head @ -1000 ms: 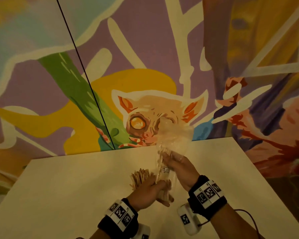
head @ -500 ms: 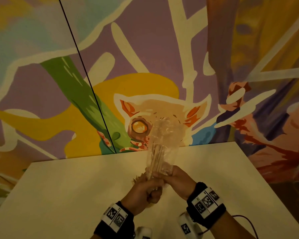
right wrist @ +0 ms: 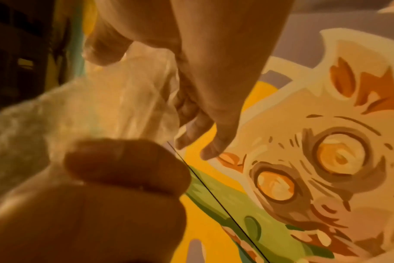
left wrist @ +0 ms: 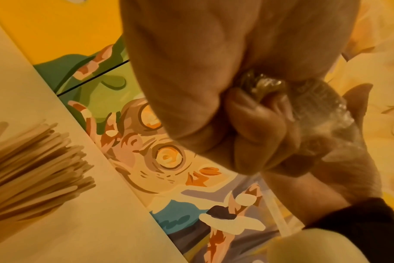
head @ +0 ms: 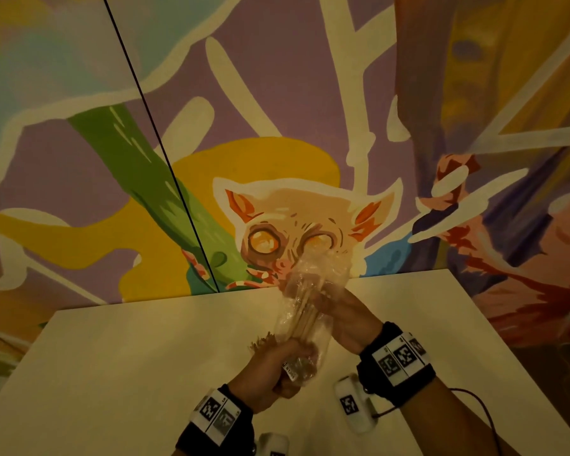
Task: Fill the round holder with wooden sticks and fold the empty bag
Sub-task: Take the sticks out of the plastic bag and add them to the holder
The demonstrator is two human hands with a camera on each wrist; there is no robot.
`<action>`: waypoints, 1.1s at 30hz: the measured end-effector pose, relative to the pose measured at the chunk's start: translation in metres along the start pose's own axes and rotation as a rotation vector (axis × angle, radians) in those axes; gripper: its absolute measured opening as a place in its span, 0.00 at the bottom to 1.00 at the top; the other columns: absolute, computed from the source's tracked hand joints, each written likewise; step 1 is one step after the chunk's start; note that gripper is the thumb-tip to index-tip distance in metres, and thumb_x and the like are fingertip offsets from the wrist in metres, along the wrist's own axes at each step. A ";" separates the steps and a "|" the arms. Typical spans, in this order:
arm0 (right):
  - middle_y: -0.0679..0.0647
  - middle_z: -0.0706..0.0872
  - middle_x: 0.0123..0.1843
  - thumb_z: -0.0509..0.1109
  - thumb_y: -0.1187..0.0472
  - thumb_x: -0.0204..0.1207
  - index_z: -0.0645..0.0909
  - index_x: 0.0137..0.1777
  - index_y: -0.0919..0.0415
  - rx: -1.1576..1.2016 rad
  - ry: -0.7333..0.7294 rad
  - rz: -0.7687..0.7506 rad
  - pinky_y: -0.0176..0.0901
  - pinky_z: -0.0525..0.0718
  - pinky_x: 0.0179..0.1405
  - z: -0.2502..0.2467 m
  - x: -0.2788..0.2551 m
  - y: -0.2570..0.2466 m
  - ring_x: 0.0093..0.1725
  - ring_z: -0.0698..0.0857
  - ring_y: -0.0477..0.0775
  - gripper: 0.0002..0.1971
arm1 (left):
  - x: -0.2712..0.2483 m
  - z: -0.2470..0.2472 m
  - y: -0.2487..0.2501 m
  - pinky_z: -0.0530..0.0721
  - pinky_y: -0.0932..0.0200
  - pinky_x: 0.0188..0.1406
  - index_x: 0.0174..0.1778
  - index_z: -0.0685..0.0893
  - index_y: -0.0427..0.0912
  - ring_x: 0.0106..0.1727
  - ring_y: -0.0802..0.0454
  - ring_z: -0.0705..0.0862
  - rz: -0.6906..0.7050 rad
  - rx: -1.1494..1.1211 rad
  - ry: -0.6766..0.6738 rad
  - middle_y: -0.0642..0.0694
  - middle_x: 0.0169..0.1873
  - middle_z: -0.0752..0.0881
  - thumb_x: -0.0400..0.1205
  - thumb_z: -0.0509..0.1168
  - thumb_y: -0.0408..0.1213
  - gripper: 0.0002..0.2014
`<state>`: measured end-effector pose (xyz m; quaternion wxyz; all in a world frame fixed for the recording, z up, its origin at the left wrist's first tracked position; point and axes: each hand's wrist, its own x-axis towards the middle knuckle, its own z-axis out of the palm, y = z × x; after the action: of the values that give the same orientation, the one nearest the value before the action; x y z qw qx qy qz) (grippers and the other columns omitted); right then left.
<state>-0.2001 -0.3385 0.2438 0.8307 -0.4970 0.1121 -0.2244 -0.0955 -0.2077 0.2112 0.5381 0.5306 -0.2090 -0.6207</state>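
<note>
Two hands on one clear bag [head: 305, 311], held above counter [head: 112, 373]. I note bag long axis near upright, top tilted away toward mural. Bundle of wooden sticks [head: 305, 315] inside bag. More sticks [left wrist: 34, 170] fanned in holder, just left of left hand [head: 270, 373]. Left grip curled tight round bag's lower end. Right hand [head: 346, 319] grip closed on upper part.
</note>
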 end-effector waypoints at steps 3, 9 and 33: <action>0.60 0.89 0.43 0.86 0.43 0.58 0.82 0.55 0.65 -0.005 -0.018 -0.011 0.59 0.82 0.58 0.011 0.006 0.004 0.53 0.88 0.63 0.33 | -0.002 0.003 0.003 0.53 0.63 0.22 0.34 0.87 0.40 0.21 0.53 0.64 -0.010 -0.030 -0.059 0.41 0.25 0.78 0.60 0.74 0.41 0.11; 0.70 0.89 0.59 0.78 0.35 0.65 0.86 0.54 0.61 -0.092 0.045 0.047 0.52 0.86 0.60 0.025 -0.005 0.024 0.59 0.89 0.61 0.30 | -0.001 0.004 0.011 0.57 0.71 0.18 0.29 0.83 0.39 0.16 0.56 0.65 0.063 -0.194 -0.108 0.43 0.22 0.74 0.61 0.72 0.34 0.06; 0.28 0.80 0.71 0.59 0.59 0.84 0.65 0.78 0.36 -0.433 0.078 -0.022 0.34 0.72 0.74 0.006 -0.017 0.032 0.76 0.75 0.38 0.25 | -0.025 0.008 0.067 0.88 0.60 0.60 0.59 0.88 0.48 0.59 0.58 0.90 0.765 0.750 0.248 0.58 0.53 0.92 0.86 0.69 0.33 0.09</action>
<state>-0.2041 -0.3125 0.2183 0.6970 -0.6561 0.1843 -0.2230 -0.0760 -0.2100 0.2802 0.5201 0.6414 -0.5286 -0.1967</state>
